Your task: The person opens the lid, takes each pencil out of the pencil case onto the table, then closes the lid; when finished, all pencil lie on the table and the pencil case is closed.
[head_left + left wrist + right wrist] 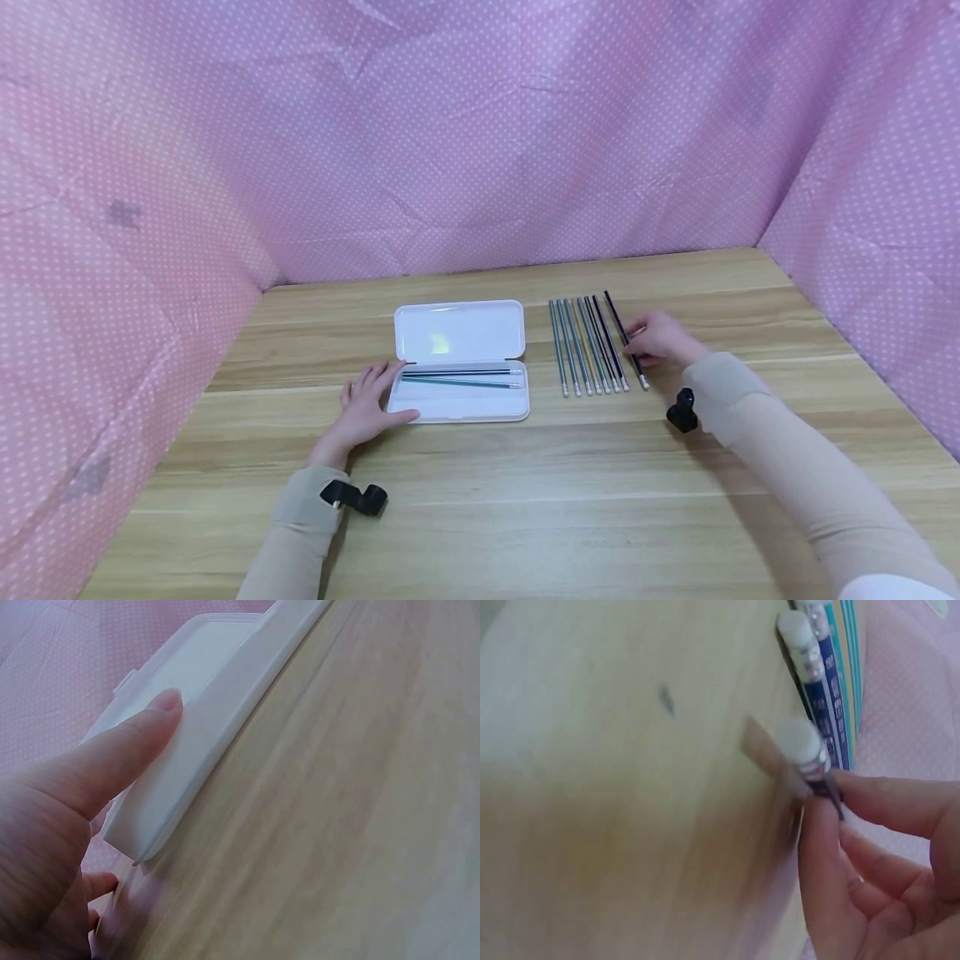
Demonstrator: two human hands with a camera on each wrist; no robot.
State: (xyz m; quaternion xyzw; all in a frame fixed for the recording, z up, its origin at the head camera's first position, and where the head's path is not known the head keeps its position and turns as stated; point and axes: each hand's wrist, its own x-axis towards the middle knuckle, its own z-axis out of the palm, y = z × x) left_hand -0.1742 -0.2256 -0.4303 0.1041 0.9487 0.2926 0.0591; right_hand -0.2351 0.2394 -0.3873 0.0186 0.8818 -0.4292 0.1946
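Observation:
A white pencil case lies with its lid folded back. In its tray are a dark pencil and a teal pencil. My left hand rests at the case's left end, thumb extended along the front wall in the left wrist view and fingers spread toward the hinge corner. My right hand pinches a dark pencil between thumb and fingers, near its white eraser end in the right wrist view. This pencil slants beside the right end of a row of pencils.
The row holds several teal pencils, a tan one and dark ones, with eraser ends toward me. Pink dotted cloth hangs behind and at both sides of the wooden table.

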